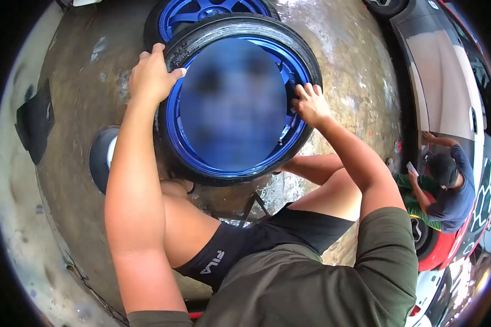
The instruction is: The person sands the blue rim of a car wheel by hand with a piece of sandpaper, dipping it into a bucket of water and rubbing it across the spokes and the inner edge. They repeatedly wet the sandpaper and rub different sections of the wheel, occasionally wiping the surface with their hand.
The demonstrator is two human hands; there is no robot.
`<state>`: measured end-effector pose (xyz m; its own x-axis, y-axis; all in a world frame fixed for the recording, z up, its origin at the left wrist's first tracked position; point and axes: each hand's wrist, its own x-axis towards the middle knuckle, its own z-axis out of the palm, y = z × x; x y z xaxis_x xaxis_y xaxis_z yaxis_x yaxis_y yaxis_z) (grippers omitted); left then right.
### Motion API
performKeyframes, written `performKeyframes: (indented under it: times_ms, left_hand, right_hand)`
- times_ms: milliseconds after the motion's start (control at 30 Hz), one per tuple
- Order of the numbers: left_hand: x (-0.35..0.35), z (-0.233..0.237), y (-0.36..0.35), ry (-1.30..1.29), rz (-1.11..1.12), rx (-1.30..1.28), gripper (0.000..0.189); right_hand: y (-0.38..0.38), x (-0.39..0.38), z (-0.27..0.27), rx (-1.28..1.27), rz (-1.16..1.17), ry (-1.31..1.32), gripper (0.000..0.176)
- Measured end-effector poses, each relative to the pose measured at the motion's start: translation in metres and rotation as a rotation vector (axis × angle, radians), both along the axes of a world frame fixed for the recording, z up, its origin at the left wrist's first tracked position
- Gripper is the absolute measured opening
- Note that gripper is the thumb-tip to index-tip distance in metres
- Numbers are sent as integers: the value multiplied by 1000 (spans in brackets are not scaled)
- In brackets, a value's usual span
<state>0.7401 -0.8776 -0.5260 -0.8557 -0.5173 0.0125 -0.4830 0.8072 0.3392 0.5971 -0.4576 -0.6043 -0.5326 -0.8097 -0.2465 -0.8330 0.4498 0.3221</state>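
Wet, stained floor (360,60) is surrounding a blue car wheel (278,52) with a black tyre (245,25), in front of a person's bent legs (188,218). The left hand (153,75) is spreading its thumb from its fingers across the tyre's upper left; the right hand (312,106) is curling its fingers at the rim's (174,111) right, any pinch unclear.

I can't make out the middle of the front wheel (240,178); it's all one blur. That wheel hides the lower part of the back wheel (204,12), which the top edge also crops. The phone (411,167) is too small to read.
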Motion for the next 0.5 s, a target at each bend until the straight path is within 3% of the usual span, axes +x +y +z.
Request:
performKeyframes:
  times_ms: [167, 300, 433, 500]
  left_hand:
    - [3, -4, -2, 26, -19, 6, 83]
    - [1, -2, -1, -6, -2, 24, 83]
    - [5, -7, -3, 32, -4, 24, 83]
    - [3, -10, -2, 48, 0, 8, 83]
  right_hand:
    - [7, 6, -18, -108, -87, 15, 20]
    - [-5, 1, 2, -12, -59, -15, 17]
    - [1, 14, -17, -81, -43, -3, 18]
    - [-8, 11, -8, 28, -62, 1, 19]
